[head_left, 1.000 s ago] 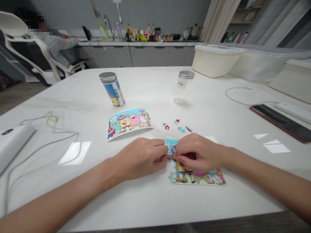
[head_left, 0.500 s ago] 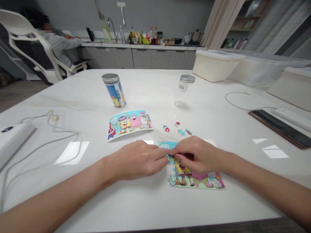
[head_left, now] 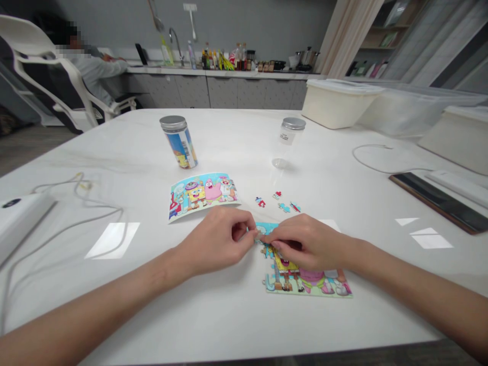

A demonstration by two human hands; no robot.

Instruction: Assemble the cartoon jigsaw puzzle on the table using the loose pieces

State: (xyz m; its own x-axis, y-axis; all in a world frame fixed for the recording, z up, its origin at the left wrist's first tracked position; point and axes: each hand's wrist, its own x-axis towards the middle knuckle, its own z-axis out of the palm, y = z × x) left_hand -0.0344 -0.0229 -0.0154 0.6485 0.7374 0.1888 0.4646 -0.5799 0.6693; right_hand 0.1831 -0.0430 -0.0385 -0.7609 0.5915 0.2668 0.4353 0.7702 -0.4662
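Observation:
A jigsaw puzzle [head_left: 312, 277] with cartoon characters lies partly assembled on the white table, its left edge uneven with gaps. My left hand [head_left: 221, 239] is closed, thumb and forefinger pinched on a jigsaw piece [head_left: 259, 236] at the puzzle's upper left edge. Over the puzzle's upper middle lies my right hand [head_left: 308, 241], fingers curled together and tips pressed on it next to the left fingertips; it hides part of the picture. Beyond the hands are several loose pieces, among them a red-and-white one [head_left: 260, 202] and a light blue one [head_left: 284, 207]. A curled picture sheet [head_left: 204, 193] shows the same characters.
A picture-covered can [head_left: 180, 145] and a clear jar [head_left: 287, 142] stand farther back. A phone [head_left: 438, 201] lies right, a white device [head_left: 26, 218] with cables left. Lidded bins [head_left: 339, 104] line the back right. A person [head_left: 95, 71] sits at the far counter.
My left hand has shifted slightly up and left, its fingers going from pressing flat at the puzzle's edge to a thumb-and-forefinger pinch. My right hand has stayed nearly still.

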